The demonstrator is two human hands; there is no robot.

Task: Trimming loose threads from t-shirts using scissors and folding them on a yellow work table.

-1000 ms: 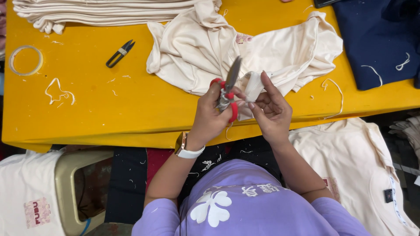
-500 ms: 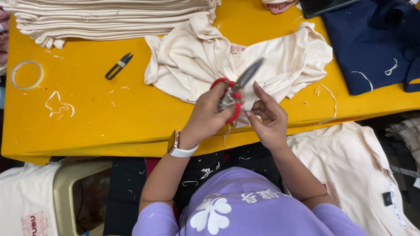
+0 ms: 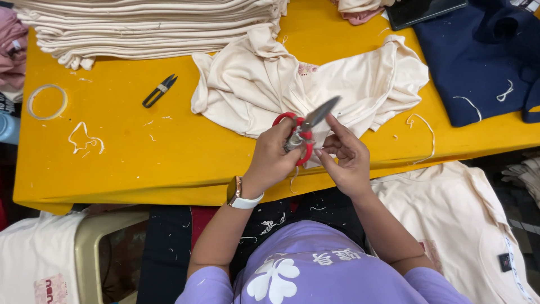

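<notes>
My left hand (image 3: 271,162), with a watch on its wrist, grips red-handled scissors (image 3: 306,125) at the near edge of the yellow table (image 3: 140,160). The blades look closed and point up and to the right. My right hand (image 3: 350,160) sits just right of the scissors, fingers pinching the edge of a crumpled cream garment (image 3: 253,84) that lies spread on the table. What the fingertips pinch is too small to make out. A loose thread hangs below the scissors.
A stack of folded cream garments (image 3: 152,22) lies at the back left, a navy garment (image 3: 478,56) at the back right. Black thread snips (image 3: 159,90), a tape ring (image 3: 46,102) and thread scraps (image 3: 84,138) lie on the left. A cream shirt (image 3: 461,225) lies beside my right arm.
The scissors have tilted from nearly upright to pointing right. Both hands stay close together at the garment's edge, and my right fingers have curled in toward the scissors.
</notes>
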